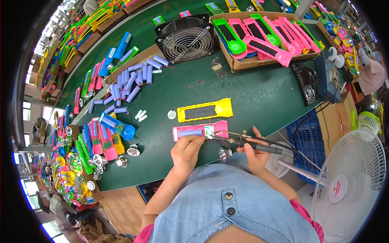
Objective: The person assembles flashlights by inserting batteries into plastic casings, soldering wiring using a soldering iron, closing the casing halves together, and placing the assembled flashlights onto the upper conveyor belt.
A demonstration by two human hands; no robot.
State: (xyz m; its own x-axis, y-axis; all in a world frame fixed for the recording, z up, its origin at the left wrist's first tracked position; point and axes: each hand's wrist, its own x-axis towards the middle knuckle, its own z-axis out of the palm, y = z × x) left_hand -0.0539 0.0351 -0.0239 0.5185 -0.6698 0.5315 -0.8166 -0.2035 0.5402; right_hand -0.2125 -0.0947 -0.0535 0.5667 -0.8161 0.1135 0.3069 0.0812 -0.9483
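A pink flashlight casing half (221, 125) lies before me, with a purple cylindrical battery (190, 133) and a small white circuit board (209, 131) in it. My left hand (186, 153) is closed in a pinch at the casing's near edge beside the battery; what its fingertips hold is hidden. My right hand (256, 157) grips a soldering iron (261, 148) by its black handle, the tip reaching to the board. Thin wires run by the board. A silver reflector (224, 154) sits just below the casing. Beyond it lies a yellow casing half (223, 108) with a black strip inside.
A cardboard box (235, 65) of colourful casings stands at the back right, next to a black fan (185, 42). Loose purple batteries (131, 83) lie to the left, with filled casings (107, 146) nearer me. A white standing fan (350, 182) is at my right.
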